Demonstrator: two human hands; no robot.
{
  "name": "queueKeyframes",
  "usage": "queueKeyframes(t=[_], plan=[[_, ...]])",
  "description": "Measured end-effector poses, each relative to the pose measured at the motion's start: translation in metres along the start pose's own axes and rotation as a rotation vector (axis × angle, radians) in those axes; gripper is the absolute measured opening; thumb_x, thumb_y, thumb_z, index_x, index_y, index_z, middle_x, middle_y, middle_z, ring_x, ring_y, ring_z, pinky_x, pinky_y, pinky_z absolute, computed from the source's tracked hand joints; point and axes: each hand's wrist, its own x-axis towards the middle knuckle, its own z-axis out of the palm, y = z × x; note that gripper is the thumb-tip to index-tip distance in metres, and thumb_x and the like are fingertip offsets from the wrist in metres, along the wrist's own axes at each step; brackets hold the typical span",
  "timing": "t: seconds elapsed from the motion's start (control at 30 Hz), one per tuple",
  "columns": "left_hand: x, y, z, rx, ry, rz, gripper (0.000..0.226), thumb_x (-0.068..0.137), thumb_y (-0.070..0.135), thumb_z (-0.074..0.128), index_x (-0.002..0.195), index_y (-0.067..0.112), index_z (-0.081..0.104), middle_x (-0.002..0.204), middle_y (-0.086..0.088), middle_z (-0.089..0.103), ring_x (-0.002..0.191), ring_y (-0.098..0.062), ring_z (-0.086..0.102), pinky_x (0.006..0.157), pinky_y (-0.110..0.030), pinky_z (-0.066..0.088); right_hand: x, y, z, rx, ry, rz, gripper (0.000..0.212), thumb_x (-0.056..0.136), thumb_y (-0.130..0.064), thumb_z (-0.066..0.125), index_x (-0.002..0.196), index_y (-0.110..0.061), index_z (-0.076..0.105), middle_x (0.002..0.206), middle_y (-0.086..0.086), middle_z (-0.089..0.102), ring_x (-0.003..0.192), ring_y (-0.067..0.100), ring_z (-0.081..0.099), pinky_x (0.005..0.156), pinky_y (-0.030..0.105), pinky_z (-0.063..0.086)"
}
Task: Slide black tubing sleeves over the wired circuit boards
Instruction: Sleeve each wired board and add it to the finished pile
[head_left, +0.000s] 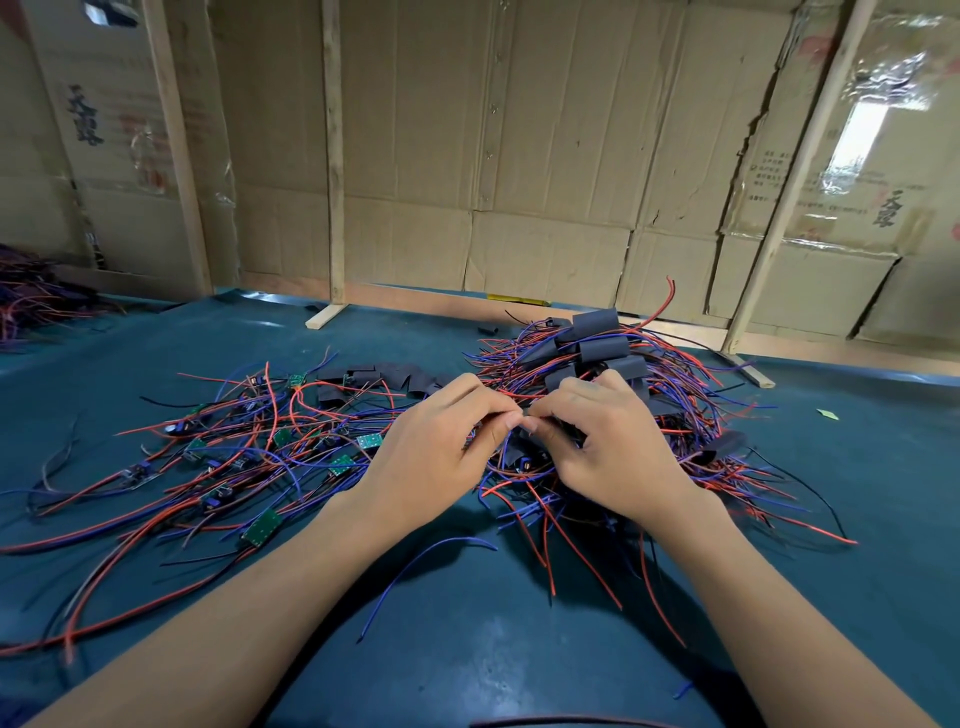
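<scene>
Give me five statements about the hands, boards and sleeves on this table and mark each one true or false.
1. Both hands meet at the middle of the table, fingertips close together. True: the left hand and right hand pinch something small between them.
2. Bare green circuit boards lie mostly on the person's left. True.
3. The pile with black sleeves on it sits on the person's left. False: it is on the right, behind the right hand.
4. The table cover is red. False: it is dark teal.
5. The wall behind the table is brick. False: it is cardboard sheets on wooden posts.
</scene>
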Motion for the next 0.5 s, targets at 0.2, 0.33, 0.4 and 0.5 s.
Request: queueKeyframes(t=[0.2,0.33,0.4,0.5], plan=[[-0.001,0.006,-0.001,0.082,-0.017,-0.010,0.017,0.102,0.030,0.054,0.107,0.021,0.068,0.094,0.010,0.056,0.077,-0.015,0.058,0.063,-0.040,0.051,0.001,0.000,-0.001,-0.028,0.002,-0.010,0.008,0.086,-0.018,0.073,0.079,-0.014,0.072,0.067,-0.003,0.060,0.060,0.024,0.052,0.065,0.038,0.032],[-0.001,0.009,-0.003,0.142,-0.027,0.011,0.014,0.101,0.026,0.055,0.107,0.023,0.068,0.093,0.007,0.057,0.076,-0.015,0.058,0.056,-0.041,0.049,0.001,-0.003,-0.002,-0.036,0.004,-0.015,0.008,0.085,-0.016,0.072,0.077,-0.013,0.071,0.066,-0.003,0.058,0.060,0.023,0.051,0.064,0.038,0.032],[-0.001,0.011,-0.004,0.177,-0.031,0.029,0.014,0.102,0.025,0.055,0.106,0.022,0.068,0.093,0.007,0.057,0.076,-0.014,0.057,0.053,-0.041,0.048,0.001,-0.004,-0.001,-0.033,-0.010,-0.008,0.008,0.084,-0.013,0.074,0.078,-0.012,0.071,0.067,-0.003,0.060,0.060,0.023,0.050,0.065,0.035,0.030],[-0.001,0.012,-0.005,0.220,-0.043,0.053,0.015,0.102,0.026,0.054,0.105,0.023,0.068,0.091,0.007,0.057,0.075,-0.011,0.055,0.048,-0.039,0.046,0.000,-0.004,-0.001,-0.008,-0.035,0.007,0.006,0.084,-0.011,0.075,0.081,-0.012,0.071,0.071,-0.003,0.062,0.061,0.024,0.050,0.066,0.035,0.031]])
